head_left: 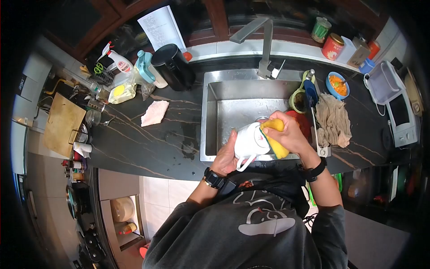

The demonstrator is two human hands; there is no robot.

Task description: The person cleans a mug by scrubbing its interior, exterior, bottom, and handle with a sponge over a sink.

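Note:
Over the front part of the steel sink [205,121], my left hand [225,154] grips a white mug [246,141]. The mug lies tilted on its side, its handle toward me and its base facing right. My right hand [293,136] is closed on a yellow sponge [277,130] with a green scouring side. That green side is pressed against the mug's base. The fingers of my left hand behind the mug are partly hidden.
A tall faucet [265,49] rises behind the sink. Bowls and a red dish [304,122] sit at its right side, by a crumpled cloth [332,119]. A pink cloth [155,112] and a black canister [174,67] are on the left counter.

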